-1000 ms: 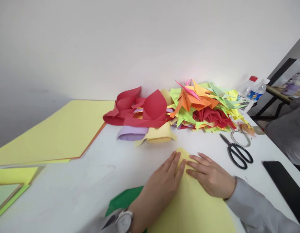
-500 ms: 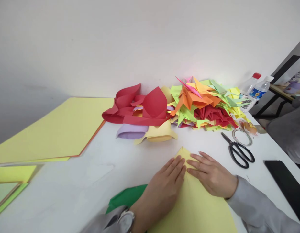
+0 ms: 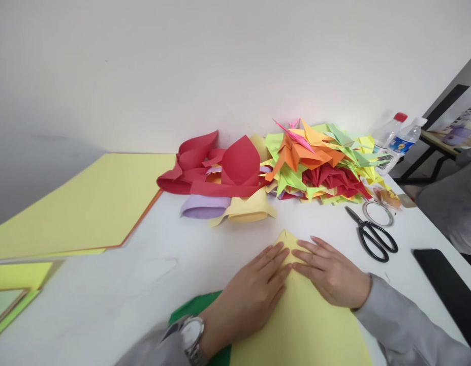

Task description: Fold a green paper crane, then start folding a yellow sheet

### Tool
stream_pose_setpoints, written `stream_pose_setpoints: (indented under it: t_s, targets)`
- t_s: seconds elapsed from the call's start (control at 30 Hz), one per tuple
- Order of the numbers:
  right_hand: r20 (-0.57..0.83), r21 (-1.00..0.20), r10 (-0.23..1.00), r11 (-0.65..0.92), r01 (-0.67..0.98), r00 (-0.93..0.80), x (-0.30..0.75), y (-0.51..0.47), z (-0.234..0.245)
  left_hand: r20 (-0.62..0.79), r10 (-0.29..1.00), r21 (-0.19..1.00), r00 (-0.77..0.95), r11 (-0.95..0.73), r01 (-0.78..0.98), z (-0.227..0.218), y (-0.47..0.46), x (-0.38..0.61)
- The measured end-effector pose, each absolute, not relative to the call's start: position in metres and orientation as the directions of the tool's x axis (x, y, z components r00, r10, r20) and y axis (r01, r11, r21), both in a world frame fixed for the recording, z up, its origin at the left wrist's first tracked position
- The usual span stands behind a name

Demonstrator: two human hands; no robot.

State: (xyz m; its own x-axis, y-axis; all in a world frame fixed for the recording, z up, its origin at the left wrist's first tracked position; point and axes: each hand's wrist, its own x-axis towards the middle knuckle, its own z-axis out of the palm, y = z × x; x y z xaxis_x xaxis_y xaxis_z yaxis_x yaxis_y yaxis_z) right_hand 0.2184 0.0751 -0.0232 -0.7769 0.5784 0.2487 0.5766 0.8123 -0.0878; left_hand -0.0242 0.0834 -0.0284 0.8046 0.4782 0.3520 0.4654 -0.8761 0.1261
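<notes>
A large sheet of yellow paper point(image 3: 311, 325) lies before me, its far end folded to a point with a crease near the tip. My left hand point(image 3: 256, 284), with a watch on the wrist, rests flat on the left side of that tip, fingers stretched out. On the right side, my right hand point(image 3: 330, 272) presses down with its fingers spread. The fingertips of both hands nearly meet at the middle. A piece of green paper point(image 3: 197, 305) shows partly beneath my left forearm and the yellow sheet.
Folded red paper crowns point(image 3: 241, 162) and a pile of coloured origami point(image 3: 311, 162) stand by the wall. Scissors point(image 3: 372, 236), a tape roll point(image 3: 378, 213), a black phone-like slab point(image 3: 446, 290) and plastic bottles point(image 3: 406, 137) are at right. Large yellow sheets point(image 3: 86, 203) lie left. A person point(image 3: 448, 198) sits far right.
My left hand has shifted slightly left and toward me along the fold, its fingers a little more apart. My right hand stays almost in place. The whole view has drifted slightly.
</notes>
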Motion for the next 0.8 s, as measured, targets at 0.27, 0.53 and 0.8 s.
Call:
stream_pose_setpoints:
  t_s: [0.27,0.53,0.8]
  targets:
    - [0.279,-0.074,0.573,0.813,0.578,-0.771,0.2185,0.0751,-0.0227,0.333,0.468,0.117,0.818,-0.882,0.457,-0.0241,0.0837,-0.0236]
    - [0.261,-0.096,0.583,0.809,0.58,-0.77,0.2179,0.0747,-0.0203,0.357,0.465,0.156,0.81,-0.885,0.439,-0.023,0.0847,-0.0234]
    - [0.262,-0.132,0.593,0.803,0.581,-0.761,0.2165,0.0731,-0.0178,0.387,0.449,0.174,0.805,-0.893,0.414,-0.0266,0.0857,-0.0254]
